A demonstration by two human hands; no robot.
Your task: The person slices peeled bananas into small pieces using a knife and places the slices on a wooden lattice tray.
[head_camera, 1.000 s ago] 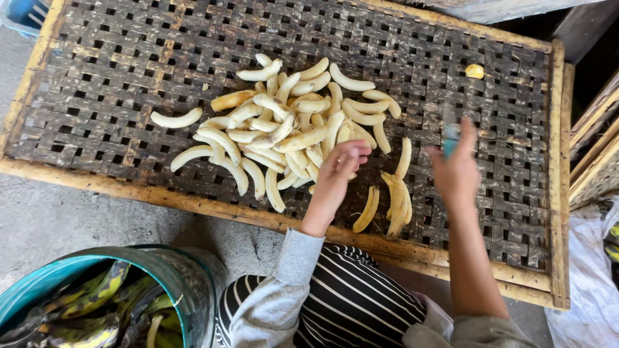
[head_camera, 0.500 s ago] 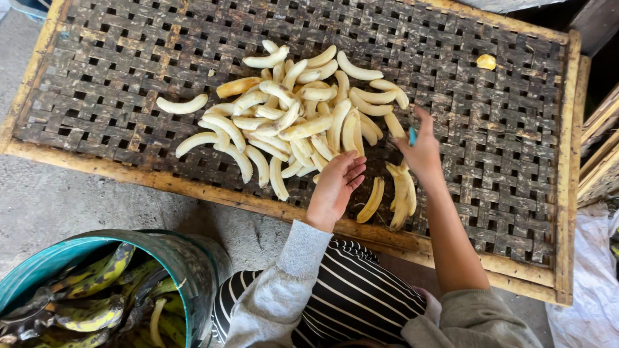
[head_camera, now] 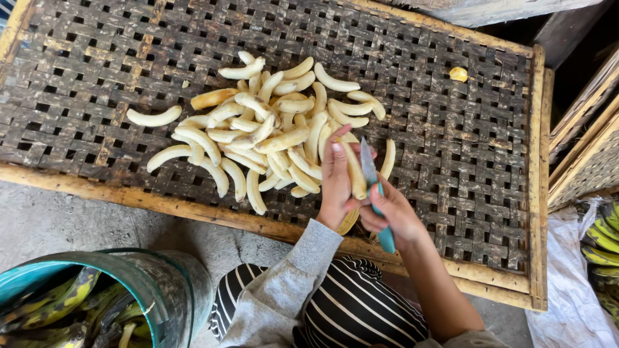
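Observation:
My left hand [head_camera: 335, 183] is closed around a peeled pale banana [head_camera: 355, 173] at the near edge of the pile. My right hand [head_camera: 394, 216] grips a small knife [head_camera: 369, 169] with a teal handle, and its blade lies against that banana. A heap of peeled bananas [head_camera: 271, 129] is spread over the middle of a dark woven tray with a wooden frame [head_camera: 193, 209]. One peeled banana [head_camera: 153, 118] lies apart on the left.
A teal bucket [head_camera: 167, 290] with banana peels stands at the lower left on the concrete floor. A small yellow piece [head_camera: 458, 73] rests on the tray's far right. Unpeeled bananas [head_camera: 603, 238] lie on a white sack [head_camera: 567, 296] at the right.
Both hands have drawn back from the pile toward my body. The left hand now holds a peeled banana, and the right hand has brought the knife against it.

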